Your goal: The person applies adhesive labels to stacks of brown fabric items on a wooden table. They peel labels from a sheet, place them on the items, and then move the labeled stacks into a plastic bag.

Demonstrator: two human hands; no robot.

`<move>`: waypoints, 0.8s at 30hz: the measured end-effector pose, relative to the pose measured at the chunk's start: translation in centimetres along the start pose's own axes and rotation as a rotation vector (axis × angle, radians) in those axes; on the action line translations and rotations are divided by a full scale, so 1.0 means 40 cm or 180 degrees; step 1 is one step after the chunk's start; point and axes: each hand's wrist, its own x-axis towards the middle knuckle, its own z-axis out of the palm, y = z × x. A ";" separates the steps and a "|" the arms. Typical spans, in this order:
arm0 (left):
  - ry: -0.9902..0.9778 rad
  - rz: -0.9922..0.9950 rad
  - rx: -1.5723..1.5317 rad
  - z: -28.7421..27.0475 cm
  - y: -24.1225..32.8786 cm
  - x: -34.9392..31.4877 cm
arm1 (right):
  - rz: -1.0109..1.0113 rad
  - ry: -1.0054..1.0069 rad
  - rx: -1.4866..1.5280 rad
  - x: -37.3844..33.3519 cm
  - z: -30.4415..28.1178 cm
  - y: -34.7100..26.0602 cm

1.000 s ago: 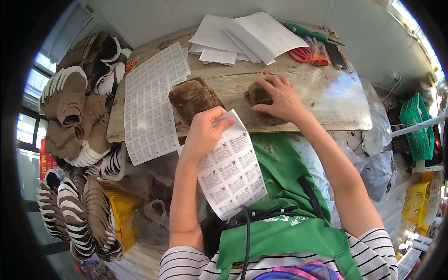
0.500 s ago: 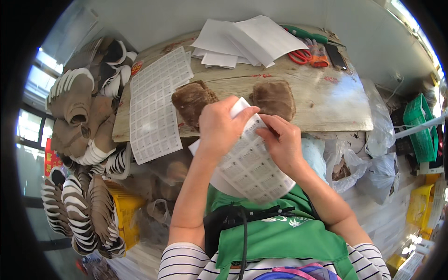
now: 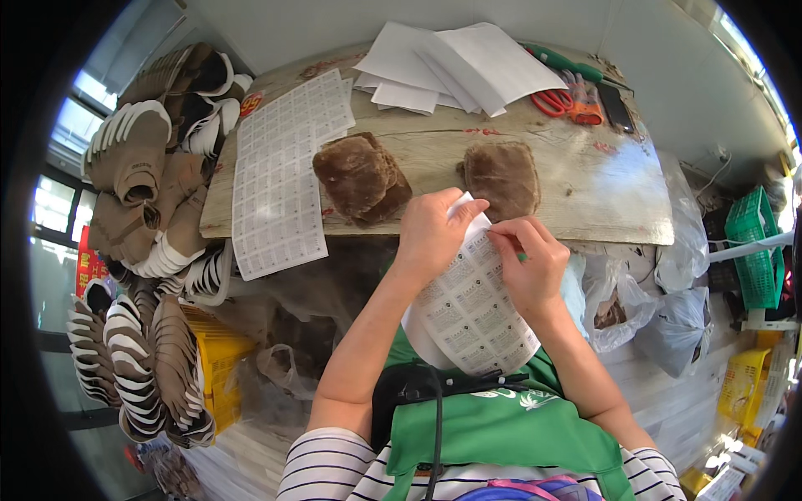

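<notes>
A white label sheet (image 3: 480, 313), its rows of small printed labels too fine to read, hangs over the lap before the desk (image 3: 597, 200). The left hand (image 3: 434, 234) has its grip closed on the top; the right hand (image 3: 532, 259) pinches the upper right edge. Beyond lie two piles of brown plush pieces (image 3: 501, 179), more printed sheets (image 3: 280, 188), white papers (image 3: 484, 63), one red-handled pair of scissors (image 3: 553, 103), one dark phone (image 3: 616, 108).

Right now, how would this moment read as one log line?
left hand: holds label sheet | right hand: fingers at sheet's upper edge | wooden table: brown plush pieces, white papers
</notes>
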 end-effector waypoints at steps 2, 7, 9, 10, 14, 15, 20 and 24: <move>-0.0084 -0.0133 0.0029 -0.007 0.004 0.000 | 0.0062 0.0001 0.0066 0.000 0.001 -0.002; 0.0002 -0.0027 -0.0067 -0.002 -0.018 0.002 | 0.0190 0.0017 0.0296 0.006 0.010 -0.013; -0.0060 -0.0001 0.0011 -0.004 -0.025 0.001 | 0.0087 0.0031 0.0257 0.008 0.008 -0.007; -0.0044 0.0002 0.0019 -0.006 -0.023 0.001 | 0.0035 0.0038 0.0236 0.008 0.008 -0.004; -0.0105 -0.0038 -0.0101 -0.007 -0.023 0.004 | -0.0473 0.0118 0.0116 0.009 0.012 0.011; -0.0143 -0.0068 -0.0167 -0.008 -0.025 0.005 | -0.0602 0.0168 0.0116 0.008 0.009 0.007; -0.0331 -0.0147 -0.0113 -0.003 -0.031 0.019 | -0.0620 0.0334 0.0896 -0.013 -0.017 0.022; -0.0022 0.1092 0.0705 0.045 -0.045 0.017 | 0.0809 0.0580 0.1093 0.076 -0.091 0.034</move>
